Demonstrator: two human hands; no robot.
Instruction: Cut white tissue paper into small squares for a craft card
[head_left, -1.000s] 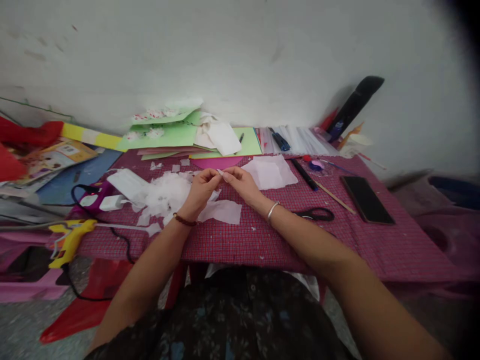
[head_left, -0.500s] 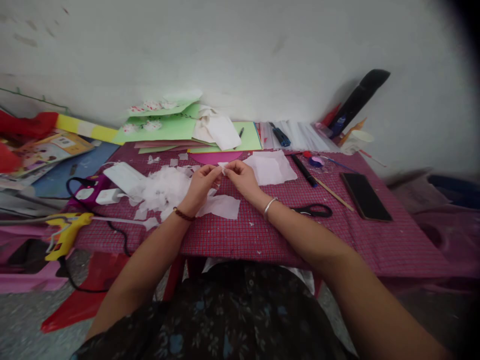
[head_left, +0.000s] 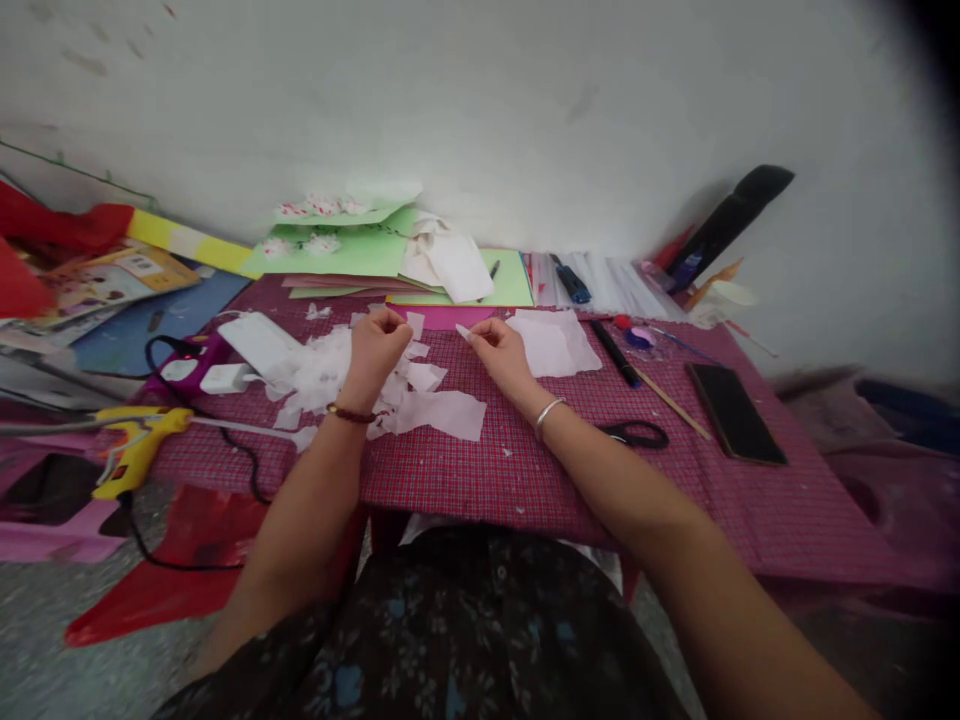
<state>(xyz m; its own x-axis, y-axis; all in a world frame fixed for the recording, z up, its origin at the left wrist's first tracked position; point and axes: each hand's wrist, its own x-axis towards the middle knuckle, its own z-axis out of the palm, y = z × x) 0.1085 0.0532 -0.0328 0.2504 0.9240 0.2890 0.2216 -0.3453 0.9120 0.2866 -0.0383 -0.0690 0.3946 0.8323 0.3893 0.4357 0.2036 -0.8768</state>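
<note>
Paper scraps left on the table, phone right, scissors between, card sheets behind

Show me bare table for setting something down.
Bar small specks, the tablecloth is bare between the phone and front edge, and between the forearms near that edge. Crowded: the left, with white paper pieces and power strip.

Dim, soft light; plain grey-white wall brightest low at centre. Faint shadow beside the long black leaning object. Right edge blurred, its upper corner black.
</note>
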